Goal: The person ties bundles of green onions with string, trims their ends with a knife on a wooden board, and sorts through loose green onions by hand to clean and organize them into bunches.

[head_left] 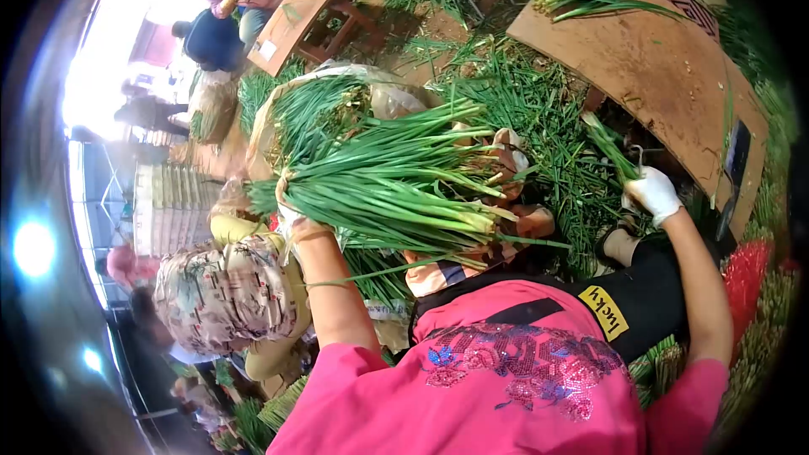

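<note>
My left hand (pixel 293 217) is wrapped in a white glove and holds the large green onion bunch (pixel 396 177) by its leafy end, the pale stem ends pointing across me to my right. Some of that grip is hidden under the leaves, so I cannot tell how tightly those fingers press. My gloved right hand (pixel 654 194) is closed around a small green onion bunch (pixel 612 148), its pale ends tipped away from me, beside the edge of the wooden desk (pixel 666 88).

I judge the large bunch fairly weighty as a whole though each stalk is light; held only at the leaves, its stem end would want to sag and fan out. The leaves look limp, smooth and easily creased, perhaps slick if damp; the pale stems look stiffer and would take a firmer hold. Around the stems, just below where the leaves spread, seems the best place to grip. The small bunch should be light, and a loose ring of fingers around it would do without bruising. Loose green leaves (pixel 548 139) litter the ground between my two hands.
</note>
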Demonstrator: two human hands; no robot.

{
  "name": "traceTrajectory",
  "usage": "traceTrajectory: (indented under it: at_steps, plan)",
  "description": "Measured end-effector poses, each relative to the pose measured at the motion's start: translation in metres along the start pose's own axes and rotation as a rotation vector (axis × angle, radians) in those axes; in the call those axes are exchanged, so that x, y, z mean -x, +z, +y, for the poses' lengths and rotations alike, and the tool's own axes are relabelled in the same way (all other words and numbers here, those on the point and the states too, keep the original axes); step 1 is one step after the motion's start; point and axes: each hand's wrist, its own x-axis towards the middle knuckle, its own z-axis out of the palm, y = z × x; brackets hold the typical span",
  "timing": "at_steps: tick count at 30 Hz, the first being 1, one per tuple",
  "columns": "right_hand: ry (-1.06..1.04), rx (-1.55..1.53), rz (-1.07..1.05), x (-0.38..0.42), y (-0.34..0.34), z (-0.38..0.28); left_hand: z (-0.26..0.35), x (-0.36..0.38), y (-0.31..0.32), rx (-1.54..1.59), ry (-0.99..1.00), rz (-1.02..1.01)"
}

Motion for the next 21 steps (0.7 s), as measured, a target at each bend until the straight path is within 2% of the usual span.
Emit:
traceTrajectory:
  at_steps: [1,3,4,6,7,8,9,11,12,13,14,15,16,17,18,19,20,21]
  plan:
    - [-0.071,-0.349,-0.041,0.002,0.01,-0.016,-0.008,0.001,-0.003,0.045,0.022,0.006]
    - [-0.2,-0.624,-0.284,0.019,0.049,-0.082,-0.019,0.013,0.019,0.19,0.004,-0.017]
    - [-0.074,-0.673,-0.33,0.047,0.062,-0.132,-0.023,0.018,0.034,0.17,0.061,0.033]
    - [-0.204,-0.884,-0.437,0.029,0.123,-0.14,-0.03,0.027,0.067,0.082,0.094,0.22]
    - [-0.246,-0.871,-0.279,0.015,0.142,-0.143,-0.027,0.03,0.081,0.062,0.085,0.241]
    - [-0.222,-1.022,-0.326,0.028,0.13,-0.163,-0.027,0.042,0.116,0.022,0.001,0.149]
    - [-0.194,-1.173,-0.373,0.04,0.118,-0.183,-0.018,0.035,0.098,-0.016,0.056,0.117]
    - [-0.25,-1.068,-0.27,0.039,0.101,-0.18,-0.015,0.03,0.099,-0.05,0.094,0.098]
    - [-0.277,-0.981,-0.22,0.036,0.097,-0.173,-0.026,0.039,0.133,0.009,0.125,0.036]
    - [-0.414,-0.985,-0.157,0.035,0.102,-0.171,-0.028,0.034,0.121,-0.026,0.129,0.046]
    - [0.088,-1.084,-0.38,0.029,0.101,-0.172,-0.03,0.026,0.11,-0.061,0.131,0.048]
    - [0.024,-0.95,-0.311,0.02,0.113,-0.159,-0.041,0.031,0.137,-0.092,0.124,0.019]
    - [-0.044,-0.817,-0.242,0.002,0.13,-0.142,-0.041,0.023,0.131,-0.104,0.134,-0.007]
    - [-0.316,-0.865,-0.23,-0.015,0.134,-0.127,-0.038,0.017,0.13,-0.053,0.063,-0.016]
    - [-0.21,-0.964,-0.165,0.013,0.111,-0.163,-0.041,0.03,0.153,-0.041,0.089,0.087]
    - [-0.286,-1.002,-0.185,0.031,0.091,-0.173,-0.045,0.043,0.175,-0.033,0.115,0.189]
    - [-0.377,-1.044,-0.192,0.036,0.08,-0.177,-0.041,0.044,0.166,-0.056,0.091,0.217]
    - [-0.232,-0.728,0.023,0.025,0.089,-0.171,-0.04,0.037,0.153,-0.065,0.074,0.222]
